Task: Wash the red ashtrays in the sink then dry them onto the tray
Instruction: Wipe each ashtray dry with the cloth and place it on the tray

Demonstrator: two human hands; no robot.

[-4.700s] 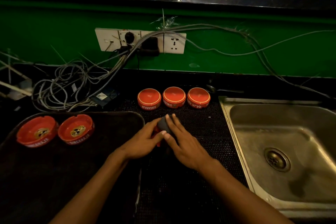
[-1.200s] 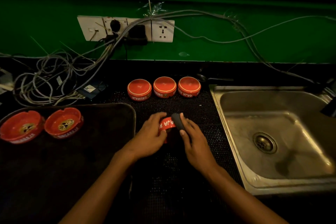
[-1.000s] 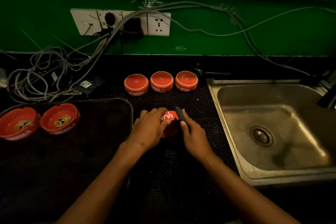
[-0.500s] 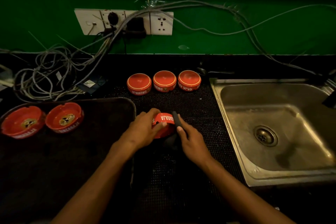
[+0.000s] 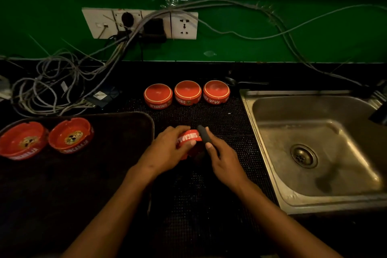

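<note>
At the left edge of the frame, two round red ceramic ashtrays [image 5: 22, 141] [image 5: 70, 135] sit upright and side by side on the dark rectangular tray [image 5: 125, 119], so these look finished. Just right of the tray's corner, at centre frame, the person's left hand [image 5: 165, 153] curls round a third red ashtray with white lettering [image 5: 188, 139], thumb on its lettered wall, holding it tipped on edge above the black dotted rubber mat [image 5: 226, 121]. Touching that ashtray's right side is a dark grey cloth or sponge [image 5: 204, 136], pinched in the right hand [image 5: 225, 160]; the light is too dim to tell which it is. This ashtray appears to be mid-drying. Behind the hands, in upper centre, three more red ashtrays [image 5: 158, 95] [image 5: 187, 92] [image 5: 216, 91] wait upside down in a row on the mat, seemingly still to be dried. At the right, the stainless steel sink [image 5: 272, 174] holds no ashtrays.
</note>
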